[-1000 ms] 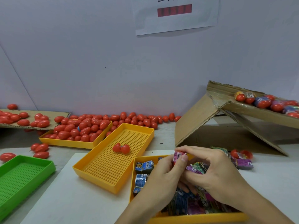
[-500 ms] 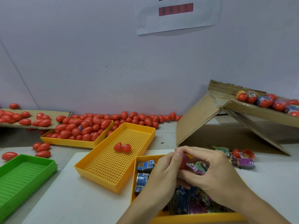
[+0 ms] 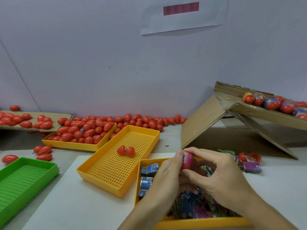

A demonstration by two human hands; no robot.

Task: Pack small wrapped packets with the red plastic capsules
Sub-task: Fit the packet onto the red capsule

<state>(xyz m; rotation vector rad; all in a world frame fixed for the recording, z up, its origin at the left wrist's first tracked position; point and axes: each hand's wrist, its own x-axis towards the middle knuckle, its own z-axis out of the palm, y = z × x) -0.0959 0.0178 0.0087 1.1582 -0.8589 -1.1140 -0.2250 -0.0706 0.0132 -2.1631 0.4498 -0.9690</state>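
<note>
A: What is seen on the tabletop (image 3: 69,205) in the head view?

B: Near its front edge, a red capsule (image 3: 187,161) with a pink packet is pinched by the left hand (image 3: 166,178) and the right hand (image 3: 221,178).

A: How might it be handled?

B: Judged light, stiff and slippery; its ends are best gripped.

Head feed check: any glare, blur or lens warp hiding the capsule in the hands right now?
Head view: lighting even and soft, no glare. The capsule held by the left hand and right hand looks slightly soft. Wide-angle warp bends the wall seam at far left. Deep shadow under the cardboard flap.
</note>
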